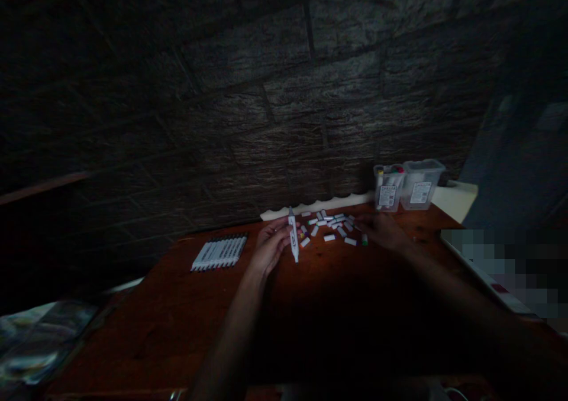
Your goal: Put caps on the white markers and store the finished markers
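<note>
My left hand point(268, 251) is closed on a white double-ended marker point(293, 240), which stands nearly upright with both tips uncapped. To its right, several loose white marker caps point(329, 238) lie scattered over the wooden table, some with coloured ends. My right hand point(385, 230) reaches to the right edge of these caps, close to a green-ended cap point(364, 239). Its fingers are dark and smeared, so whether they grip a cap cannot be made out. Left of my left hand, a neat row of white markers point(220, 252) lies side by side.
At the back right stand two clear plastic boxes; the left box point(387, 201) holds a few markers, beside the right box point(419, 193). A white wavy-edged strip point(328, 203) runs along the stone-patterned wall point(284, 105). The wooden table point(146, 330) is dimly lit.
</note>
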Tool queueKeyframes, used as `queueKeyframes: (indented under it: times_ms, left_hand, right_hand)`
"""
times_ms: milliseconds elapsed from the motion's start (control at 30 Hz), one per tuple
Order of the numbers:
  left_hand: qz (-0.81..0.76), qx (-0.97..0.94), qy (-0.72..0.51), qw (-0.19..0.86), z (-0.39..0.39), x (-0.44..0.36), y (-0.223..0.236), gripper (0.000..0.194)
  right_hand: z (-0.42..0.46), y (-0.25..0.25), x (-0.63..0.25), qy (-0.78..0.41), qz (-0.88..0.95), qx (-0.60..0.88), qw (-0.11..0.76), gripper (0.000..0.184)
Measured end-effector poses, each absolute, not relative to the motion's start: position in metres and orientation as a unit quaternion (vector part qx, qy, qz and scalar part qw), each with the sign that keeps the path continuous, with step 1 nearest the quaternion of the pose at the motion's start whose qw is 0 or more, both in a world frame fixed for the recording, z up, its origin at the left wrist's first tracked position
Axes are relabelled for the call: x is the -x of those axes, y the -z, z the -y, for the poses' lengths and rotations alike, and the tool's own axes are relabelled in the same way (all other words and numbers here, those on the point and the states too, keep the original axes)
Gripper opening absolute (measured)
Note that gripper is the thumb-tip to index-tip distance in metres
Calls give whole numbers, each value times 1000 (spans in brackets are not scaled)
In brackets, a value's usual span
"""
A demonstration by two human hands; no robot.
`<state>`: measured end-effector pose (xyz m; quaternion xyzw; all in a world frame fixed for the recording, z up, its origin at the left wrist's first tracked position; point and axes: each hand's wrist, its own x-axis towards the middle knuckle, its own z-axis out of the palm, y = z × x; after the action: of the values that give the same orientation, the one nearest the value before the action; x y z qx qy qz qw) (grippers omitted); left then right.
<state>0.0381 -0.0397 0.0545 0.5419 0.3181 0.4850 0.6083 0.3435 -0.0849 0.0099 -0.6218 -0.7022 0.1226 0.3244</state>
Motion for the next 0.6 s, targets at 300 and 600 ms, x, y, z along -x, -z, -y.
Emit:
queueKeyframes:
  times_ms: [300, 600]
  left_hand:
    - [-208, -438, -504, 715, 54, -43, -60, 29]
    - [-161, -435, -484, 742, 57, -47, -53, 29]
  right_hand:
    - [88, -13, -340, -129, 714, 614, 311, 33]
    - [88, -12, -338, -128, 705, 619, 322, 33]
